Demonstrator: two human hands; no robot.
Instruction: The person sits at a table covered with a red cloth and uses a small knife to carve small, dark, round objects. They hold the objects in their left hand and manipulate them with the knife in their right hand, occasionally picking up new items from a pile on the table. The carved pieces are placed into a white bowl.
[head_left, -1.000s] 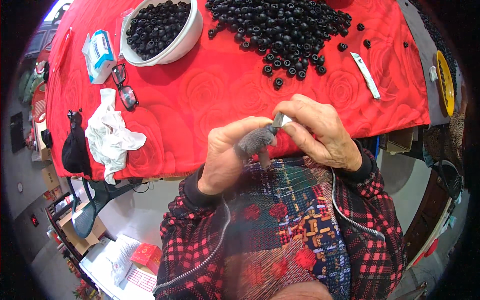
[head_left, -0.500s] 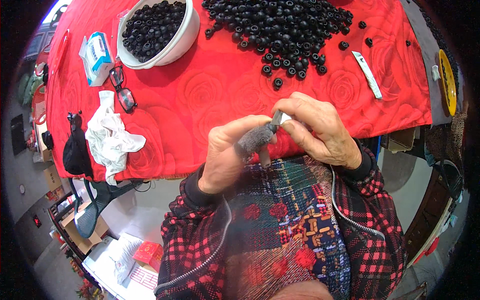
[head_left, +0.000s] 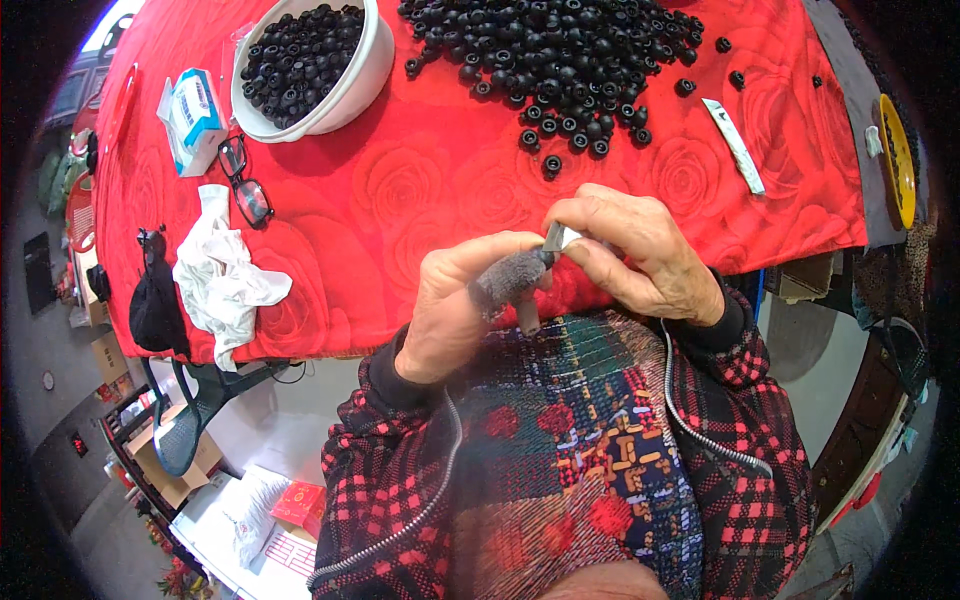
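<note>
Grey, fuzzy wrapping (head_left: 512, 277) covers a finger of the left hand (head_left: 446, 290), whose thumb and fingertips, in the head view, are closed together on a small black piece (head_left: 546, 257), partly hidden by them. The thumb and forefinger of the right hand (head_left: 640, 250) pinch a flat metallic tool (head_left: 553, 238) up against that piece. Small printing marks a blue-and-white packet (head_left: 196, 120), beyond the fingers to the left, past black-framed glasses (head_left: 246, 185) and a crumpled white cloth (head_left: 225, 275). Straight beyond the fingers, a pile of black pieces (head_left: 565, 70) covers the red tablecloth (head_left: 390, 200); a white bowl (head_left: 345, 103) of similar pieces stands further left, a white strip (head_left: 735, 150) lies right.
</note>
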